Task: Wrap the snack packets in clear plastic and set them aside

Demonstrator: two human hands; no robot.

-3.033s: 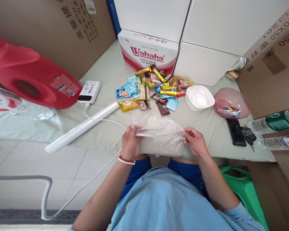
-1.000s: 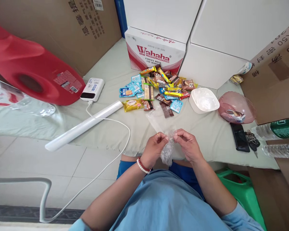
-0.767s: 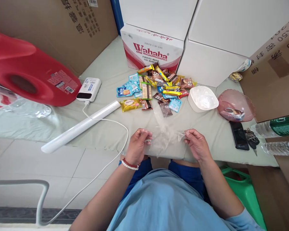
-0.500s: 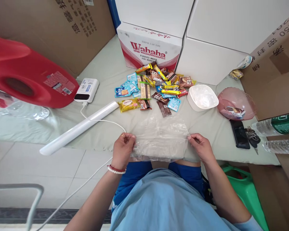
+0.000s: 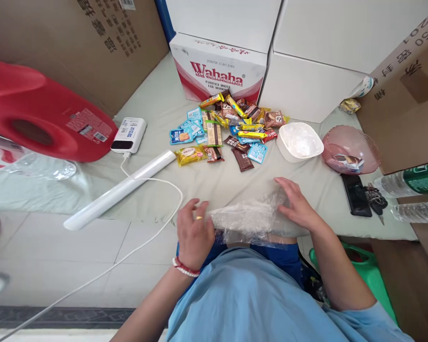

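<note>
A crumpled clear plastic sheet or bag lies at the front edge of the cloth-covered surface, partly hanging over it. At its left end is my left hand, palm down with curved fingers spread apart, a ring and bracelets showing. My right hand rests by the right end, fingers stretched out and the thumb touching the film or very near it. Neither hand grips it. Behind lies a heap of wrapped snacks, with a white plastic bowl beside it on the right.
On the left lie a long white roll, a white power bank with a cable, and a red jug. To the right are a pink glass bowl, a black phone and keys. Boxes stand behind.
Both hands have let go of the plastic's edges, which they pinched and held spread. The plastic has folded down toward me into a narrower strip. My left hand has turned palm down.
</note>
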